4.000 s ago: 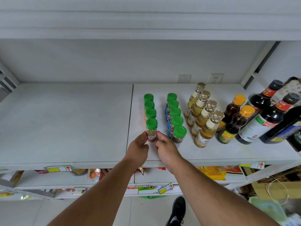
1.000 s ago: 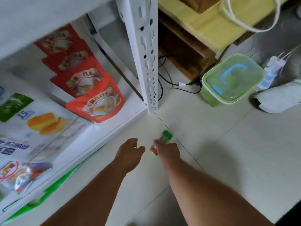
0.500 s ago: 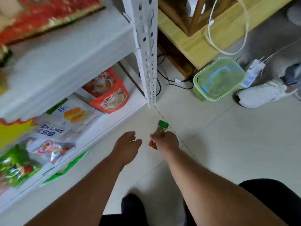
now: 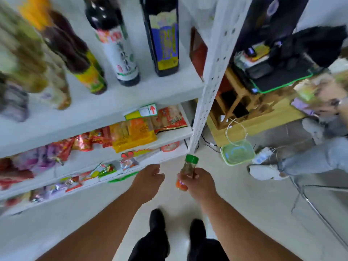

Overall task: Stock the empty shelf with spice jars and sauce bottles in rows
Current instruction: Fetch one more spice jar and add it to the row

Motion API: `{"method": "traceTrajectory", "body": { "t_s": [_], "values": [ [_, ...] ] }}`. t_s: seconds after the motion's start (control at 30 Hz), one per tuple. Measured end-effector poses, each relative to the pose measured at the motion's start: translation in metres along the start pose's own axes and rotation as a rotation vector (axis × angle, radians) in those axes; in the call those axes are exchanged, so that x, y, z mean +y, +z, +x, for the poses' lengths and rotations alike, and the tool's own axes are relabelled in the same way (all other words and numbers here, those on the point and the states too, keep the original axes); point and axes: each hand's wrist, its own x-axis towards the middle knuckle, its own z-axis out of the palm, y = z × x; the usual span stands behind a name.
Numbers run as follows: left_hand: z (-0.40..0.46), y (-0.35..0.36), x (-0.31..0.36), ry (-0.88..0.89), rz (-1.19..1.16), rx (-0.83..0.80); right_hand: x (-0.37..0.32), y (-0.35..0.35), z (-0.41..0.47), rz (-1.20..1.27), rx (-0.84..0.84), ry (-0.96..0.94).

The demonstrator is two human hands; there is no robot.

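Gripping a green-capped spice jar [image 4: 186,172] upright in its curled fingers, the right hand [image 4: 198,182] hangs over the floor beside the loosely curled, unladen left hand [image 4: 148,180], both below the white shelf [image 4: 113,108] where dark sauce bottles [image 4: 120,49] stand in blur.
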Motion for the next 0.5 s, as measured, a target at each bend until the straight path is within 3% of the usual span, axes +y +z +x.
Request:
{"method": "traceTrajectory", "body": {
  "t_s": [0.2, 0.33, 0.5],
  "values": [
    [-0.092, -0.075, 0.004, 0.052, -0.135, 0.198, -0.102, -0.006, -0.094, -0.008, -0.178, -0.237],
    [-0.136, -0.111, -0.017, 0.073, -0.310, 0.335, -0.146, 0.022, -0.127, -0.088, -0.189, -0.411],
    [-0.162, -0.143, -0.057, 0.048, -0.470, 0.452, -0.178, 0.069, -0.152, -0.158, -0.217, -0.498]
  ]
}}
